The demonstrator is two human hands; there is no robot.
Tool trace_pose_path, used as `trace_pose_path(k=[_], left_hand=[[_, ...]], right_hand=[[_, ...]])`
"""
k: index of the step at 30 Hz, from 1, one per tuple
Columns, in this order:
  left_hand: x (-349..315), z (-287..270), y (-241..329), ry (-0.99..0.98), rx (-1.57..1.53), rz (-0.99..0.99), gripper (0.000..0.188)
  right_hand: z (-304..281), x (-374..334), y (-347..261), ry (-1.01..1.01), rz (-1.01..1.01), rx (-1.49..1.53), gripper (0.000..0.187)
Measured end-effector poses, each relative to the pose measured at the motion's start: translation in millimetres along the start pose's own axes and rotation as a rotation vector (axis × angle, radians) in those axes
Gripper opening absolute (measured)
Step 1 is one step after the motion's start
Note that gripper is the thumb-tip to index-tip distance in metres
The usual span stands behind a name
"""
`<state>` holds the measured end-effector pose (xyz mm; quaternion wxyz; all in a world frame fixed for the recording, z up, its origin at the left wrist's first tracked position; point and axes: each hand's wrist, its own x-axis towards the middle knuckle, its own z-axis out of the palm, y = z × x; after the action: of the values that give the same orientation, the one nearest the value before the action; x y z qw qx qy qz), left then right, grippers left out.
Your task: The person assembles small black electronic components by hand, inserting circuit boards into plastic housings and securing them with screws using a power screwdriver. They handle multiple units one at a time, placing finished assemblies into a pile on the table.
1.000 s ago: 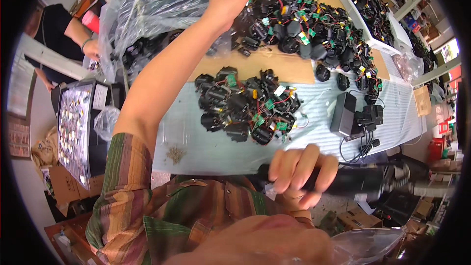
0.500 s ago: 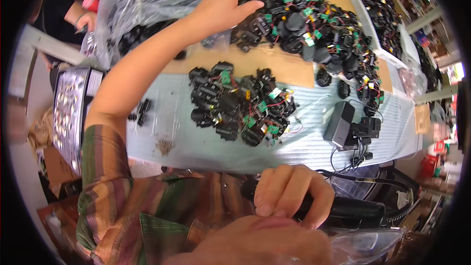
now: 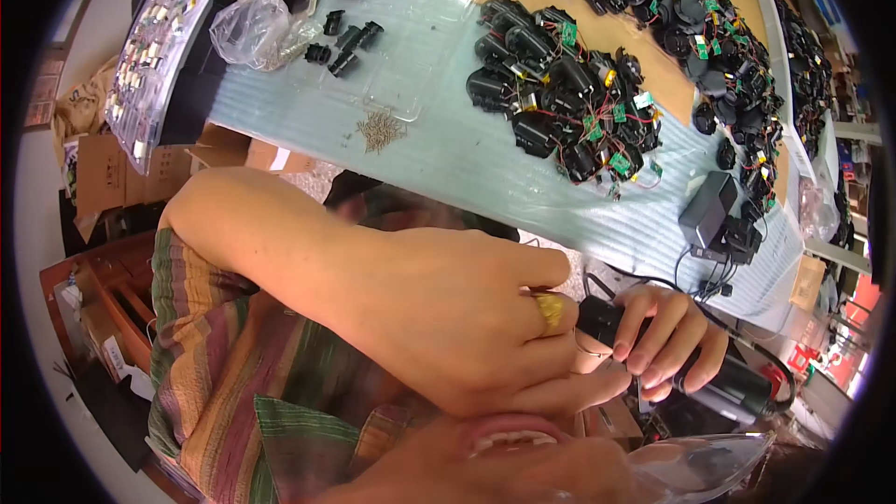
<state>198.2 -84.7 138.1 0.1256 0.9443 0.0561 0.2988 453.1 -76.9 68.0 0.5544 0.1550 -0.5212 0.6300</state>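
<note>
My left hand [image 3: 457,317], with a gold ring, reaches across in front of my body from the left. Its fingers are bent and meet the fingertips of my right hand; what they pinch, if anything, is hidden. My right hand [image 3: 674,341] is wrapped round a black corded electric screwdriver [image 3: 733,387], held sideways off the table's near edge. On the table beyond lies a heap of black plastic housings [image 3: 569,84] with green circuit boards and red wires. A small pile of screws [image 3: 380,132] lies left of that heap.
A larger heap of black parts [image 3: 709,47] covers the far right, beside a white tray [image 3: 789,84]. A black power box [image 3: 707,208] with cables stands near the right edge. Left are loose black pieces [image 3: 350,42], a clear bag [image 3: 252,30] and a panel of small parts [image 3: 168,47].
My left hand has come back from the far heap to my right hand, its fingers now bent. The view has shifted, showing more of the table's left side. The right hand keeps hold of the screwdriver.
</note>
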Motion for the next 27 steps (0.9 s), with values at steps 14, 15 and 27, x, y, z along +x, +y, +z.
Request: trace_pose_path(k=[14,15,27], left_hand=[[-99.9,54.1,-198.7,0.171,0.485,-0.549,0.046],[-95.1,52.9,-194.2,0.144,0.441,-0.582,0.052],[-30.1,32.5,-195.1,-0.175,-0.029,-0.417,0.049]], right_hand=[[24.3,1.1,100.4,0.264,0.074,-0.075,0.043],[24.9,-0.8,101.4,0.268,0.098,-0.101,0.043],[13.3,-3.9,95.6,0.238,0.109,-0.093,0.046]])
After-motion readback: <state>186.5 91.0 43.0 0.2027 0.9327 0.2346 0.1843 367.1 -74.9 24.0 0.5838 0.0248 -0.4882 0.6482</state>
